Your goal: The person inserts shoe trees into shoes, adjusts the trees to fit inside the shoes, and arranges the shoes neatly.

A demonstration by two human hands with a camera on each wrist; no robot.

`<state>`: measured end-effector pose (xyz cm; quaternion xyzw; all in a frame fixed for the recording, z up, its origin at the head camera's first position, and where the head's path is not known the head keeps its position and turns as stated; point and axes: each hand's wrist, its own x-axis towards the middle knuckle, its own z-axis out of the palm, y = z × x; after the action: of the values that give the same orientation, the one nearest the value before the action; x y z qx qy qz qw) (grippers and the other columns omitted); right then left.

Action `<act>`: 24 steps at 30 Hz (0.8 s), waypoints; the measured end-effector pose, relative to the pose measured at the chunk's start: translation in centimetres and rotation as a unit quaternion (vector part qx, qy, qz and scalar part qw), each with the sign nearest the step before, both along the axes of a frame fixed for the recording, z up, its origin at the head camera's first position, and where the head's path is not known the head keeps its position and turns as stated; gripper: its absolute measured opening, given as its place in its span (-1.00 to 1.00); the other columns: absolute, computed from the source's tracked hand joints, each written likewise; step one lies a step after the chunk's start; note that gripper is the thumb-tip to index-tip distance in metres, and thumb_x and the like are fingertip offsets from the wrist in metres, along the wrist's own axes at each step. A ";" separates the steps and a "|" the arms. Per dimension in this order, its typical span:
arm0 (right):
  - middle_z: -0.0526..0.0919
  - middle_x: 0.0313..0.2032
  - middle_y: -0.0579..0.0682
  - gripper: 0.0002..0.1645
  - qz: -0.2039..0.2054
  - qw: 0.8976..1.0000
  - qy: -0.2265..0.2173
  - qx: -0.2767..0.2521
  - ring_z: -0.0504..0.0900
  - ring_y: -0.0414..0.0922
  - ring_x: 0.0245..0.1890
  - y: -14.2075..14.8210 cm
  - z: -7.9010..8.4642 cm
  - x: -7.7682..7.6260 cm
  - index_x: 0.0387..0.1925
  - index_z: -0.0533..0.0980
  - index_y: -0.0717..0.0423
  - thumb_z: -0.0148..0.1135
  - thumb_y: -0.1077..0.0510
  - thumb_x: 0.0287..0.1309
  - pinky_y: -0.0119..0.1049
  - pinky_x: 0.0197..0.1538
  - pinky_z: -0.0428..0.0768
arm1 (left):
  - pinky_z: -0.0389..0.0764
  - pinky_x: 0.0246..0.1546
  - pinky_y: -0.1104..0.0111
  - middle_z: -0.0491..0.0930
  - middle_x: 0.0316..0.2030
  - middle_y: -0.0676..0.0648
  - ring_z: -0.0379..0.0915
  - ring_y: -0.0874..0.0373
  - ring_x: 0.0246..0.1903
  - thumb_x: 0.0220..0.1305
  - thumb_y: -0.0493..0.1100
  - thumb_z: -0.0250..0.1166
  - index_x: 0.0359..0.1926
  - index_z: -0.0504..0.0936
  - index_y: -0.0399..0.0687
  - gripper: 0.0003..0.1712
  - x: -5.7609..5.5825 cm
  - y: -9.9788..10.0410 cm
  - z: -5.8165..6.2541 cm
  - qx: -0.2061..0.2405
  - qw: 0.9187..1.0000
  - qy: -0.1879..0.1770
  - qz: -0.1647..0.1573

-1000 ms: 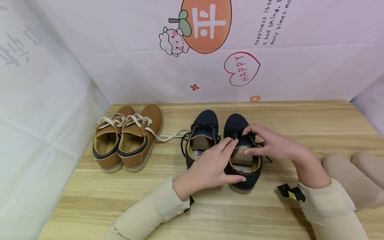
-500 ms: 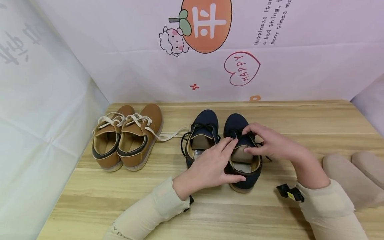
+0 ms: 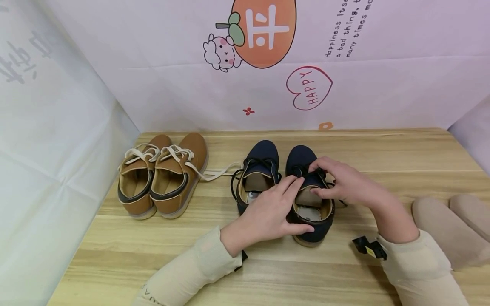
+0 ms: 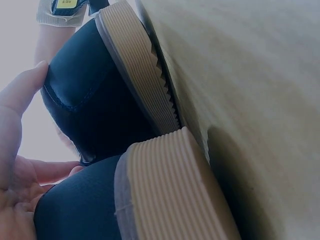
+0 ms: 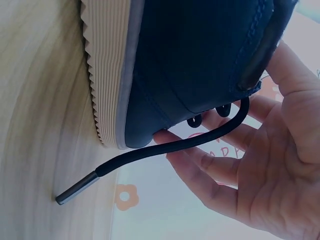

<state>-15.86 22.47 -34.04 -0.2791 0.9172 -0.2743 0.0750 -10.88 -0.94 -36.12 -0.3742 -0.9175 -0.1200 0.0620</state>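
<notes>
Two navy lace-up shoes stand side by side, toes pointing away. Over the right navy shoe (image 3: 318,231), my left hand (image 3: 264,214) lies with fingers extended to its laces and the thumb against its heel. My right hand (image 3: 340,182) grips the same shoe from the right, fingers bent over the lacing and thumb at the tongue. The left navy shoe (image 3: 263,152) is partly covered by my left hand. In the right wrist view, a black shoelace (image 5: 170,146) with a metal tip hangs loose. Some fingertips at the laces are hidden.
A pair of brown shoes (image 3: 166,197) with untied cream laces (image 3: 218,173) sits at the left on the wooden table (image 3: 291,280). At the right edge lie beige slippers (image 3: 445,225). A printed white backdrop (image 3: 172,93) rises behind the table.
Almost nothing differs. My right wrist has shifted very slightly, while both hands stay on the right navy shoe and the shoes remain in place.
</notes>
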 end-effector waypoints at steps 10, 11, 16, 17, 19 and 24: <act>0.62 0.01 0.10 -0.56 -0.018 0.999 0.025 0.025 0.59 0.08 0.06 -0.5 0.0 0.2 0.00 0.51 0.16 0.42 0.18 0.08 0.11 0.10 0.54 | 0.57 0.16 0.35 0.34 0.36 -0.16 0.54 0.07 0.18 0.08 0.54 0.25 0.50 0.18 -0.17 0.21 0.1 0.0 0.0 0.002 1.000 -0.001 0.001; 0.62 0.01 0.11 -0.56 -0.019 0.999 0.025 0.026 0.59 0.08 0.06 -0.6 0.0 0.2 0.00 0.51 0.16 0.42 0.18 0.08 0.11 0.10 0.54 | 0.57 0.16 0.35 0.34 0.36 -0.16 0.54 0.07 0.18 0.08 0.54 0.25 0.50 0.18 -0.17 0.21 0.1 0.0 0.0 0.002 1.000 -0.002 0.001; 0.62 0.00 0.10 -0.57 -0.023 0.999 0.028 0.029 0.60 0.07 0.02 -0.7 -0.1 0.2 0.00 0.51 0.16 0.42 0.21 0.08 0.09 0.07 0.56 | 0.57 0.16 0.36 0.34 0.37 -0.16 0.54 0.07 0.18 0.08 0.55 0.24 0.50 0.18 -0.17 0.21 0.1 0.0 -0.1 0.002 1.000 -0.001 -0.001; 0.62 -0.01 0.10 -0.57 -0.024 0.999 0.031 0.030 0.60 0.06 0.01 -0.7 -0.1 0.2 -0.01 0.51 0.15 0.41 0.22 0.07 0.08 0.06 0.56 | 0.57 0.16 0.36 0.34 0.37 -0.16 0.53 0.07 0.19 0.08 0.54 0.24 0.50 0.18 -0.17 0.21 0.1 0.0 -0.1 0.002 1.000 -0.001 -0.001; 0.62 -0.02 0.10 -0.58 -0.026 0.999 0.037 0.032 0.60 0.05 -0.01 -0.8 -0.1 0.2 -0.01 0.51 0.15 0.41 0.23 0.06 0.07 0.05 0.57 | 0.57 0.17 0.35 0.33 0.37 -0.16 0.53 0.07 0.19 0.09 0.54 0.24 0.50 0.18 -0.17 0.21 0.1 0.0 0.0 0.001 1.000 -0.002 0.001; 0.62 -0.03 0.10 -0.57 -0.032 0.998 0.048 0.033 0.60 0.06 -0.02 -0.8 -0.3 0.2 -0.03 0.51 0.15 0.42 0.24 0.04 0.08 0.03 0.56 | 0.58 0.15 0.34 0.33 0.38 -0.17 0.54 0.07 0.19 0.10 0.53 0.24 0.51 0.17 -0.16 0.20 0.0 0.0 0.0 -0.001 1.000 -0.005 0.003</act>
<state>-15.67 21.67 -34.34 -0.2600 0.9368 -0.2321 0.0315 -10.84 -0.90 -36.15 -0.3711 -0.9189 -0.1211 0.0576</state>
